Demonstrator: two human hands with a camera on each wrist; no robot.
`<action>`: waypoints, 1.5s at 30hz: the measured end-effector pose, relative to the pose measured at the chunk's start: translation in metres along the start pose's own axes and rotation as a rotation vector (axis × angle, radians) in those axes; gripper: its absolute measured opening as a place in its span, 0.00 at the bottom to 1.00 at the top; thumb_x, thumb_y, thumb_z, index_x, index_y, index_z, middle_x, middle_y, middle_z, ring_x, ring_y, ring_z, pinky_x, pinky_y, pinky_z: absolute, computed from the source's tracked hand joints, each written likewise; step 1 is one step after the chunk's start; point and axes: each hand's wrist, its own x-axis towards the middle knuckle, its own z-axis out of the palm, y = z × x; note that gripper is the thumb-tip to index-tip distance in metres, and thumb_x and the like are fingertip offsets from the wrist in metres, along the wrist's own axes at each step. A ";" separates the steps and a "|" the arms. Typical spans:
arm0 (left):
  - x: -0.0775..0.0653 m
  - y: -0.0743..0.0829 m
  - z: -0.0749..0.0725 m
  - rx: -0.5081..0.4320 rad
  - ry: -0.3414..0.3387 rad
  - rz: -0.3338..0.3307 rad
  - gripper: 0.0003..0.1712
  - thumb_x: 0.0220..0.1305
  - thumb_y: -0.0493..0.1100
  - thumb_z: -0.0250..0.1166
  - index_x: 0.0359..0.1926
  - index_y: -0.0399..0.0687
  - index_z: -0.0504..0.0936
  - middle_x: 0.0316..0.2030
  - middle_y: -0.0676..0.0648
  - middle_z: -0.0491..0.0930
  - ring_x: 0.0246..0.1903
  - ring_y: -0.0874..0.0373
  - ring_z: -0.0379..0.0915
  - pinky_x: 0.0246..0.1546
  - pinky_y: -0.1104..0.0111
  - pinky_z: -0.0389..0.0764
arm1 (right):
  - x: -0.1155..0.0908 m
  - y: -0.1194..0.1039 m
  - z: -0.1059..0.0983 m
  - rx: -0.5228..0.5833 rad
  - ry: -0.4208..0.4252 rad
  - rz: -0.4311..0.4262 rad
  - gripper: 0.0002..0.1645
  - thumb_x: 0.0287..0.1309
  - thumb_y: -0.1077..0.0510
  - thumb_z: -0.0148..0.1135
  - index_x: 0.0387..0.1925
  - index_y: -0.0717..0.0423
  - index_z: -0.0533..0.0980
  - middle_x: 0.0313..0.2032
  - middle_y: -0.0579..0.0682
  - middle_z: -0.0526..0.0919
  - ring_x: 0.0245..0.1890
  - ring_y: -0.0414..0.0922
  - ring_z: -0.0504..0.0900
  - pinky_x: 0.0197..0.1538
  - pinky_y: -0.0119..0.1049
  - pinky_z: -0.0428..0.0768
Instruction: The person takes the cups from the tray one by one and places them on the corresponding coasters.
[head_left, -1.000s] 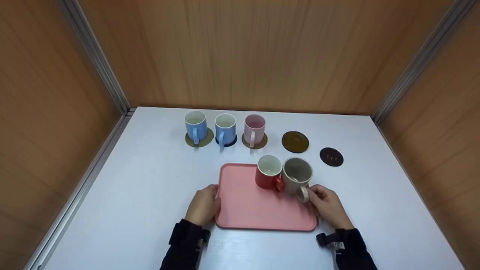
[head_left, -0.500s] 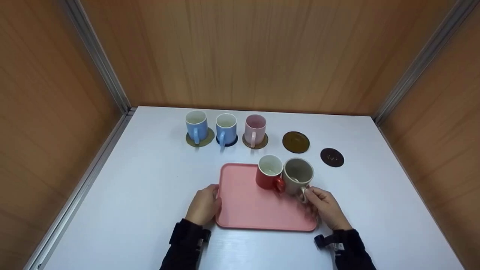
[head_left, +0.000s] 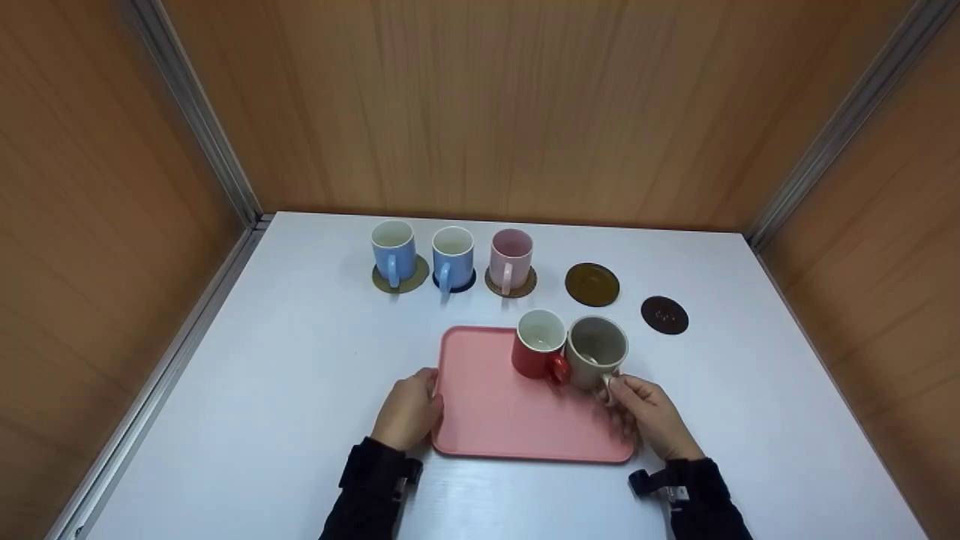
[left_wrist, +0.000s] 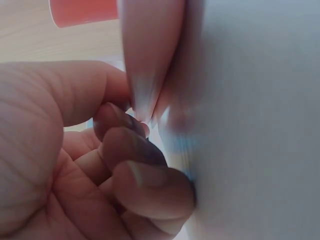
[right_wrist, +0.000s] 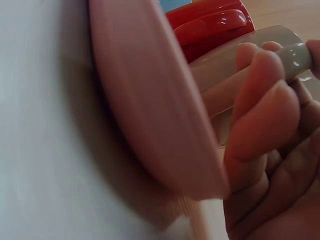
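Note:
My left hand [head_left: 406,411] pinches the left edge of a pink tray [head_left: 480,420] between thumb and fingers; the left wrist view shows the thumb [left_wrist: 95,90] close against the rim. In my right hand [head_left: 654,414] is the handle [head_left: 606,388] of a grey-beige mug [head_left: 587,367], held between thumb and fingers. This mug stands upright at the tray's back right. A red mug [head_left: 534,360] with a white inside stands just left of it, also on the tray. In the right wrist view, fingers [right_wrist: 265,100] curl around the grey-beige mug's handle, near the tray's rim.
Behind the tray, two blue mugs [head_left: 394,262] and a pink mug [head_left: 510,259] stand on coasters. To their right lie a brown coaster [head_left: 592,285] and a smaller dark coaster [head_left: 664,315] on the white table [head_left: 247,390]. Wooden panels [head_left: 480,112] enclose the table at back and sides.
My right hand has shifted slightly left, and its thumb and fingers have closed on the grey-beige mug's handle. The left hand, tray and mugs stay where they were.

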 end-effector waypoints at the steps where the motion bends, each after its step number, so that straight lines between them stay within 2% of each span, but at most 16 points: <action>1: 0.000 0.000 0.000 0.000 0.000 -0.002 0.24 0.69 0.33 0.66 0.64 0.29 0.80 0.46 0.34 0.90 0.46 0.50 0.86 0.52 0.53 0.88 | 0.000 0.000 0.000 0.000 0.002 0.003 0.27 0.82 0.48 0.55 0.43 0.73 0.80 0.31 0.51 0.83 0.22 0.40 0.76 0.23 0.31 0.76; 4: 0.001 0.000 0.001 -0.002 0.001 -0.020 0.24 0.70 0.34 0.65 0.65 0.29 0.80 0.51 0.32 0.89 0.51 0.48 0.87 0.56 0.51 0.87 | 0.000 0.000 0.001 -0.002 0.011 0.009 0.27 0.82 0.47 0.55 0.43 0.72 0.80 0.30 0.51 0.83 0.22 0.40 0.75 0.22 0.31 0.75; 12: 0.001 0.000 0.001 -0.004 0.003 -0.017 0.23 0.70 0.35 0.65 0.64 0.30 0.81 0.52 0.32 0.89 0.53 0.44 0.88 0.56 0.50 0.87 | 0.001 -0.001 0.006 0.008 0.034 -0.019 0.28 0.82 0.48 0.54 0.39 0.73 0.78 0.25 0.49 0.77 0.21 0.39 0.72 0.21 0.31 0.73; 15: 0.001 0.000 0.001 -0.001 0.001 -0.020 0.24 0.70 0.35 0.65 0.64 0.31 0.81 0.46 0.36 0.90 0.46 0.48 0.87 0.50 0.53 0.88 | 0.001 -0.002 0.009 0.019 0.039 -0.026 0.28 0.82 0.49 0.55 0.37 0.74 0.76 0.24 0.48 0.75 0.20 0.40 0.71 0.21 0.31 0.72; 19: 0.001 0.000 0.000 0.003 0.000 -0.022 0.24 0.69 0.34 0.65 0.64 0.30 0.81 0.34 0.42 0.87 0.37 0.53 0.81 0.41 0.59 0.84 | 0.001 -0.002 0.011 0.018 0.060 -0.017 0.28 0.82 0.49 0.55 0.36 0.73 0.75 0.23 0.47 0.73 0.20 0.40 0.70 0.22 0.31 0.71; 21: 0.001 0.000 0.000 0.005 0.002 -0.018 0.24 0.70 0.35 0.65 0.65 0.30 0.81 0.37 0.40 0.89 0.40 0.52 0.84 0.44 0.58 0.86 | 0.001 -0.002 0.011 0.021 0.068 -0.014 0.28 0.82 0.49 0.54 0.36 0.74 0.74 0.22 0.48 0.71 0.19 0.41 0.69 0.21 0.31 0.70; 23: 0.002 -0.001 0.000 0.006 0.005 -0.007 0.24 0.70 0.35 0.65 0.64 0.29 0.81 0.44 0.36 0.90 0.46 0.49 0.87 0.50 0.54 0.88 | 0.001 -0.003 0.011 0.023 0.079 -0.014 0.28 0.82 0.50 0.54 0.35 0.74 0.74 0.22 0.48 0.70 0.19 0.41 0.68 0.20 0.31 0.69; 27: 0.002 -0.001 0.000 -0.002 -0.001 -0.006 0.24 0.70 0.35 0.65 0.65 0.28 0.80 0.55 0.30 0.87 0.57 0.42 0.86 0.60 0.49 0.86 | 0.001 -0.002 0.009 0.019 0.111 -0.019 0.27 0.82 0.51 0.54 0.33 0.73 0.74 0.22 0.48 0.72 0.19 0.41 0.67 0.20 0.31 0.67; 33: 0.001 -0.001 0.000 -0.006 -0.007 -0.025 0.25 0.71 0.36 0.65 0.65 0.30 0.80 0.56 0.31 0.87 0.58 0.42 0.86 0.60 0.49 0.85 | 0.001 -0.003 0.008 0.012 0.175 -0.006 0.26 0.81 0.52 0.56 0.30 0.71 0.74 0.24 0.47 0.75 0.19 0.40 0.66 0.20 0.30 0.65; 38: 0.000 0.000 0.000 0.001 -0.011 -0.030 0.24 0.71 0.35 0.65 0.65 0.30 0.80 0.55 0.31 0.88 0.56 0.43 0.87 0.59 0.50 0.86 | 0.001 -0.003 0.008 0.026 0.180 0.003 0.25 0.81 0.53 0.55 0.31 0.71 0.75 0.25 0.47 0.76 0.19 0.41 0.66 0.21 0.29 0.65; 45: 0.001 0.000 0.000 0.000 -0.010 -0.029 0.24 0.71 0.36 0.64 0.65 0.30 0.80 0.54 0.32 0.88 0.56 0.42 0.87 0.59 0.50 0.86 | -0.002 -0.005 0.010 -0.010 0.196 0.022 0.25 0.82 0.50 0.55 0.35 0.69 0.79 0.27 0.50 0.79 0.20 0.41 0.70 0.21 0.30 0.68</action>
